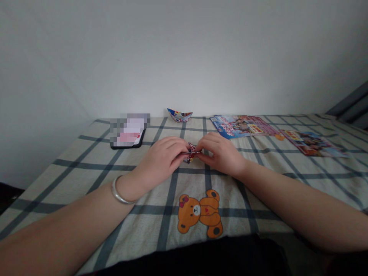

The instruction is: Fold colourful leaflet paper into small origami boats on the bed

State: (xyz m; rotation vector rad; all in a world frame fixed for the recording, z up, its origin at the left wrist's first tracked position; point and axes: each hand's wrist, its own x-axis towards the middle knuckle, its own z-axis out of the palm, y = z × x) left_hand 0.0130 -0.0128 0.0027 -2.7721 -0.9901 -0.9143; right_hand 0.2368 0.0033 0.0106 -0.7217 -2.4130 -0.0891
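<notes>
Between my two hands is a small piece of folded printed paper (190, 156), in red, white and dark colours. My left hand (165, 153), with a silver bangle on its wrist, pinches the paper's left side between thumb and fingers. From the right, my right hand (220, 153) pinches the other side. Fingers cover much of the paper, so its full shape is hidden. Beyond the hands, close to the wall, stands a folded paper boat (180, 115) of similar colourful print.
A phone (130, 132) with its screen lit lies at the back left. Printed flyers (241, 125) lie at the back right, with another flyer (312, 143) nearer the right edge. A checked cloth (138, 226) with a bear print covers the surface, which meets a white wall (184, 57).
</notes>
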